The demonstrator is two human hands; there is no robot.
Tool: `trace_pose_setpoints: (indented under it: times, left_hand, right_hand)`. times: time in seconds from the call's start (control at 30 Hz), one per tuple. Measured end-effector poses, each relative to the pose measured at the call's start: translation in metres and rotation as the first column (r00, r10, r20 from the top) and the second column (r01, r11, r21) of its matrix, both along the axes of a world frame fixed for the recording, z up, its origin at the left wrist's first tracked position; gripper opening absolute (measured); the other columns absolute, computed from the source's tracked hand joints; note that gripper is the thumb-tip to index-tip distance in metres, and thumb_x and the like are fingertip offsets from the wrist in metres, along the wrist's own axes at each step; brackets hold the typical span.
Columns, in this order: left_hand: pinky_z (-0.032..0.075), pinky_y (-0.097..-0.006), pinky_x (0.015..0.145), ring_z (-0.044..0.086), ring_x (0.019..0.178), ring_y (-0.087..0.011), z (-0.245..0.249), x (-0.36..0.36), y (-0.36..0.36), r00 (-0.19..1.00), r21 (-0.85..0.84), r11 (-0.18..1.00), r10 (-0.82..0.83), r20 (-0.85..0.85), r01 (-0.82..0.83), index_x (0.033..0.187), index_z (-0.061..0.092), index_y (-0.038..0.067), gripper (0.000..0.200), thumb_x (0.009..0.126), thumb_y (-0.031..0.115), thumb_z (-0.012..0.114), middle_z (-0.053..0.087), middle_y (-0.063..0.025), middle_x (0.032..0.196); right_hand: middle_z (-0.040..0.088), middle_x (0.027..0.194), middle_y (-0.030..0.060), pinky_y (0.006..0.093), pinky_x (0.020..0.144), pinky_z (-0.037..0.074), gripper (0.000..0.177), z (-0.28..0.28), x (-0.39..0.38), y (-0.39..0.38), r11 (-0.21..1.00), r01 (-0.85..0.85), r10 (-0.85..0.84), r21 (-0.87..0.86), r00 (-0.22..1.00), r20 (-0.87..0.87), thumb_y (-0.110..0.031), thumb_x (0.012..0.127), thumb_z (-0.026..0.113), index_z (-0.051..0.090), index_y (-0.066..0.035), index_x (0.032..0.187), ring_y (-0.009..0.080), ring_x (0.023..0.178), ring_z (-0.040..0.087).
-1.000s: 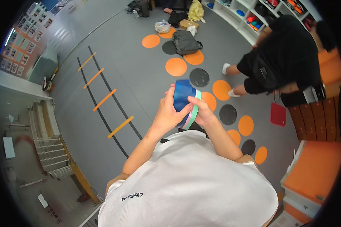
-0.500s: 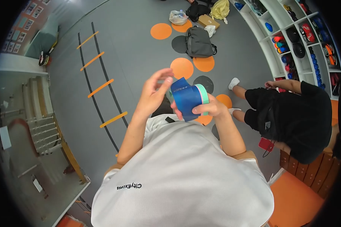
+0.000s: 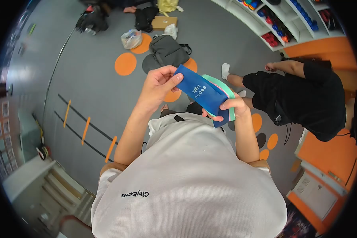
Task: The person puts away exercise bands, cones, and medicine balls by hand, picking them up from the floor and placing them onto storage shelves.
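A flat blue resistance band [image 3: 210,97], printed "Light" with a row of dots, stretches across in front of my white shirt. My left hand [image 3: 158,88] pinches its upper-left end between thumb and fingers. At the other end, my right hand [image 3: 238,107] is closed around the band, thumb on top. A mint-green band [image 3: 222,85] with a pink-and-white edge lies against the blue one and is also held in my right hand. Part of the green band is hidden behind the blue one.
Another person in black [image 3: 301,95] is at the right. On the grey floor ahead lie a dark backpack [image 3: 168,51], a plastic bag [image 3: 131,39] and a cardboard box [image 3: 164,23]. An agility ladder [image 3: 86,131] lies at left; shelves [image 3: 261,29] hold dumbbells at upper right.
My left hand, free before, has taken hold of the blue band's end. The blue band is now drawn out flatter, showing its print. The view has turned, shifting the surroundings.
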State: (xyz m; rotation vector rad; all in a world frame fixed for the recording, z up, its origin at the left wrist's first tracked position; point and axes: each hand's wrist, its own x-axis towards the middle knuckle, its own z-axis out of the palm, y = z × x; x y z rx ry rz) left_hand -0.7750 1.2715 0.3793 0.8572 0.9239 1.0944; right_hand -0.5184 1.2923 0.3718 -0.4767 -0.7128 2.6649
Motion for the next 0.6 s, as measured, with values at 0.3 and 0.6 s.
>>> trace_pose_setpoints:
  times: [0.3, 0.6]
  left_hand:
    - [0.042, -0.0210, 0.066, 0.054, 0.075, -0.0049, -0.040, 0.058, 0.196, 0.999, 0.031, 0.999, -0.015, 0.033, 0.014, 0.087, 0.059, 0.005, 0.009, 0.091, 0.013, 0.059, 0.059, 0.0022, 0.079]
    - [0.048, -0.0310, 0.082, 0.059, 0.089, -0.0118, -0.010, 0.106, 0.369, 0.780, -0.048, 0.826, 0.549, 0.300, -0.562, 0.107, 0.051, 0.006, 0.013, 0.098, 0.015, 0.046, 0.059, -0.0025, 0.097]
  right_hand:
    - [0.062, 0.100, 0.0203, 0.0290, 0.055, 0.045, 0.050, -0.055, 0.058, 0.159, 0.995, 0.038, -0.024, -0.088, 0.987, 0.157, -0.021, 0.079, 0.068, 0.049, 0.002, 0.120, 0.0185, 0.065, 0.056]
    - [0.062, 0.082, 0.0094, 0.0311, 0.068, 0.048, 0.035, -0.034, 0.125, 0.416, 0.774, -0.471, 0.372, 0.423, 0.879, 0.298, -0.022, 0.083, 0.062, 0.059, 0.003, 0.108, 0.0167, 0.070, 0.059]
